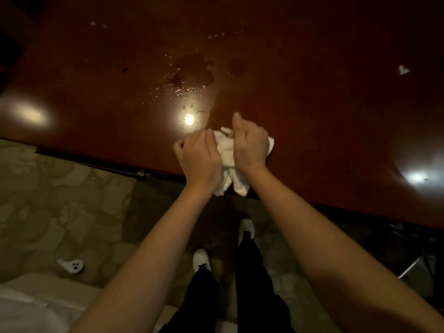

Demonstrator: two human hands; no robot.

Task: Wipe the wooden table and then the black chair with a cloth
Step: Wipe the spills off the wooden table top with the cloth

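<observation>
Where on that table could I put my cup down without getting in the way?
The bare table right of the spill, short of the white scrap. The near edge is crowded: both hands grip the cloth.

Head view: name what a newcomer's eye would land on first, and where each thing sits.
The eye goes first to the white cloth bunched between the left hand and right hand, both gripping it at the near edge of the wooden table. Next comes the wet spill glistening farther back on the tabletop, left of centre. A small white scrap lies far right.
</observation>
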